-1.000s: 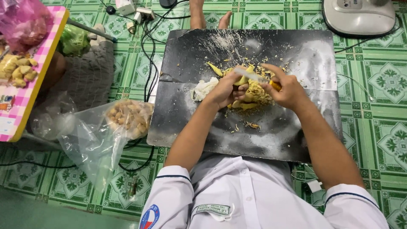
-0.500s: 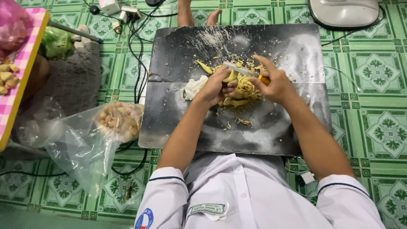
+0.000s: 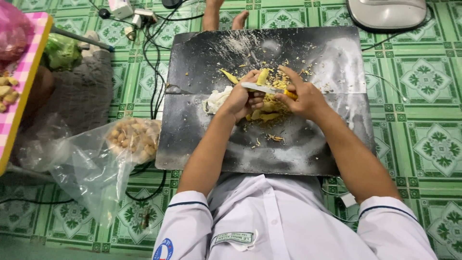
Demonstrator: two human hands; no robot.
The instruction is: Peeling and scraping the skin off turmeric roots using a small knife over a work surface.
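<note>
My left hand [image 3: 240, 98] grips a yellowish root piece [image 3: 262, 77] over a dark board [image 3: 202, 135] on the floor. My right hand [image 3: 301, 98] holds a small knife [image 3: 262, 88] with an orange handle, its blade laid across the root toward my left hand. Yellow peelings [image 3: 267, 114] are heaped under both hands, and a pale lump [image 3: 216, 100] lies just left of my left hand.
A clear plastic bag of tan roots [image 3: 132, 137] lies left of the board. Black cables [image 3: 154, 82] run along the board's left edge. A pink checked tray [image 3: 19, 86] sits at far left, a white appliance [image 3: 387, 12] at top right, bare feet [image 3: 224, 17] at top.
The view has shifted slightly, so the board sits a little differently in frame. Both hands stay together over the peelings, with the knife blade still across the root.
</note>
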